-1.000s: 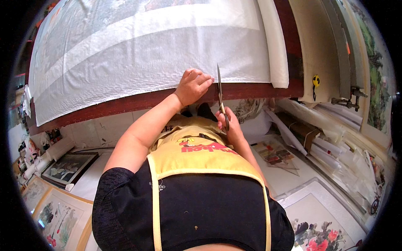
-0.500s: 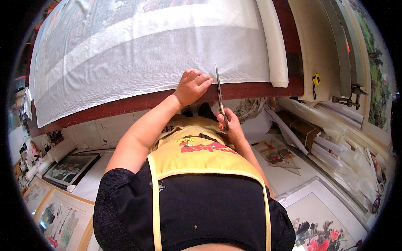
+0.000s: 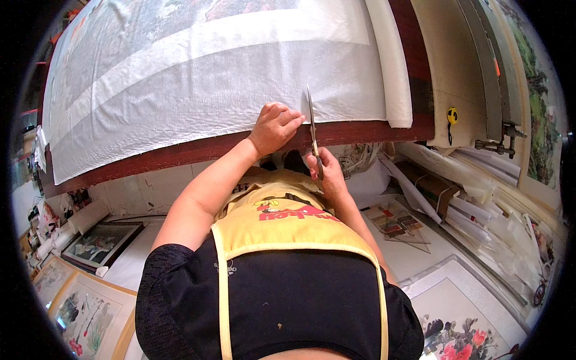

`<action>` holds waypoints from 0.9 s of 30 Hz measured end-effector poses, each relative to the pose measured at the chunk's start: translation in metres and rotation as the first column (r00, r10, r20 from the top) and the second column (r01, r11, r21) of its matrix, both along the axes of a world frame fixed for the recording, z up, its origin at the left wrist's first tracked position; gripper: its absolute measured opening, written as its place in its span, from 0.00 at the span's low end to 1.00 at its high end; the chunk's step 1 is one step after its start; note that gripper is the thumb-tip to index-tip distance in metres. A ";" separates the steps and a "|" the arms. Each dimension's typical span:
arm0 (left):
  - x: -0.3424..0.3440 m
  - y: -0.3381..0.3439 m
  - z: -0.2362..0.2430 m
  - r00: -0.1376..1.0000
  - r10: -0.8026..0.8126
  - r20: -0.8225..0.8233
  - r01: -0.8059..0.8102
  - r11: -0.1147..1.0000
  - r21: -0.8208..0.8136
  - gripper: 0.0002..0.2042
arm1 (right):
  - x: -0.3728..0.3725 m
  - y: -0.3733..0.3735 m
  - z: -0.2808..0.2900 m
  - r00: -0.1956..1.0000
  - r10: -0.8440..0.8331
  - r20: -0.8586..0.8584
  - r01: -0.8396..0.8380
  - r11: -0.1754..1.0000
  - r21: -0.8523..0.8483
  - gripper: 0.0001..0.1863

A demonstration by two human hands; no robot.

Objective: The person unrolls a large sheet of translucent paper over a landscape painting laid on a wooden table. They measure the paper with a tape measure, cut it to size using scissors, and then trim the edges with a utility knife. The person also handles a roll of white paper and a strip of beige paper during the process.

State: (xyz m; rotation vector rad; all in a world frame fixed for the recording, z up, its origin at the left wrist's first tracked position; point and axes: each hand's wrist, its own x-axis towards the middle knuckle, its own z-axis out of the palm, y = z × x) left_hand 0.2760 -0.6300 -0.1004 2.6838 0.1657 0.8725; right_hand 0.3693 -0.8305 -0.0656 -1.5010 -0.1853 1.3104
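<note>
Head view: the left hand [image 3: 275, 127] lies knuckles up on the near edge of a large white sheet [image 3: 198, 90], fingers curled and pressing it flat against the dark red table [image 3: 180, 155]; it grips nothing. The right hand [image 3: 324, 173] is closed around the handles of a pair of scissors [image 3: 312, 129], whose blades point away from the person and lie over the sheet's near edge, just beside the left fingertips. Whether the blades are parted cannot be told. The sheet covers most of the table top, a white roll [image 3: 393, 66] lying along its right side. A yellow tape measure [image 3: 452, 115] sits on the pale surface right of the table. The person wears a yellow apron [image 3: 288, 231]. Framed pictures [image 3: 99, 243] lie on the floor at lower left.
</note>
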 end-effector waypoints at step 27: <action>0.011 -0.063 -0.016 0.888 0.213 -0.407 -0.145 0.971 0.190 0.38 | 0.005 0.007 0.027 0.999 0.018 -0.038 -0.021 0.995 -0.097 0.21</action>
